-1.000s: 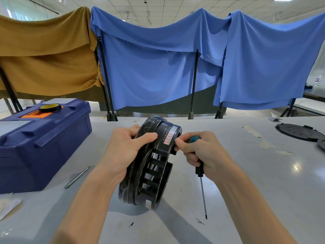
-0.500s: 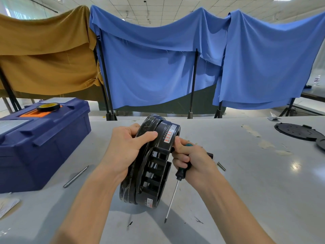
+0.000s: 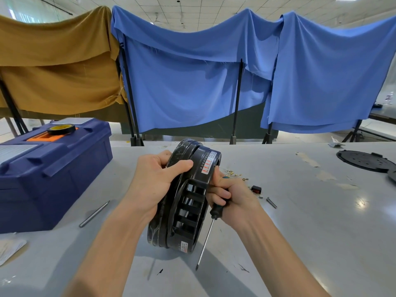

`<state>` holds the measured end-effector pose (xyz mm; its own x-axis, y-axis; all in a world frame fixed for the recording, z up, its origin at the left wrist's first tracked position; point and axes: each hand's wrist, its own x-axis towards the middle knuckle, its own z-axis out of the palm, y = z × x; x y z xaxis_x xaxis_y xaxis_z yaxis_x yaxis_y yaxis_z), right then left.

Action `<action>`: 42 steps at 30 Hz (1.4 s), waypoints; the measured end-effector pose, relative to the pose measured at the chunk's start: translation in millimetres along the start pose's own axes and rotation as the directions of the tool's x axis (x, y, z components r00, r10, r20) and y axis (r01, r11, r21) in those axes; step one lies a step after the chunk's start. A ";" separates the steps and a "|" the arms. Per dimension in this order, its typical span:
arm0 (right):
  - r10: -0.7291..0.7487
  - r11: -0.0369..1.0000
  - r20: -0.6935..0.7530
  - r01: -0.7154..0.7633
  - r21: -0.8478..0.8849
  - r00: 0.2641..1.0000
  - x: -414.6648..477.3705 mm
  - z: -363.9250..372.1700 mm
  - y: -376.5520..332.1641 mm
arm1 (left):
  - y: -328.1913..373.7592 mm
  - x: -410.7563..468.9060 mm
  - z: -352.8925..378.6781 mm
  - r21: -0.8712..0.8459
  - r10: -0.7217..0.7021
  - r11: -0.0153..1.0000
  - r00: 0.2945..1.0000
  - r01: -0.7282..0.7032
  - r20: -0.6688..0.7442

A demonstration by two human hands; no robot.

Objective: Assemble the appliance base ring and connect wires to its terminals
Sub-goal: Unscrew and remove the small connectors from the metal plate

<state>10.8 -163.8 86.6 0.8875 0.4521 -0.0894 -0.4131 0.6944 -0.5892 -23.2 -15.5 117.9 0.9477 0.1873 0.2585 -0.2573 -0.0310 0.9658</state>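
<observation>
since a second ago the right grip (image 3: 231, 194) has slid lower beside the base ring (image 3: 186, 202), and the screwdriver (image 3: 206, 239) it is curled round now slants, tip toward the ring's foot; the ring stands on edge on the tabletop (image 3: 300, 221); the left grip (image 3: 154, 183) clasps its upper rim, thumb across the top; right of the ring lie brass terminals (image 3: 232, 174) and a small red switch (image 3: 255, 189); left of it, a blue toolbox (image 3: 53, 174)
</observation>
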 end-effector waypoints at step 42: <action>0.241 0.969 -0.300 -0.214 0.121 0.923 -17.8 -59.0 12.7 | -47.7 4.0 37.0 0.768 0.140 0.571 0.956 -0.291 0.258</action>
<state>1.9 -196.0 33.3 0.7811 0.4168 -0.4648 -0.6147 0.6441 -0.4553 -0.2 -49.5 73.6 0.9188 -0.0787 0.3869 -0.2775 -0.8258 0.4909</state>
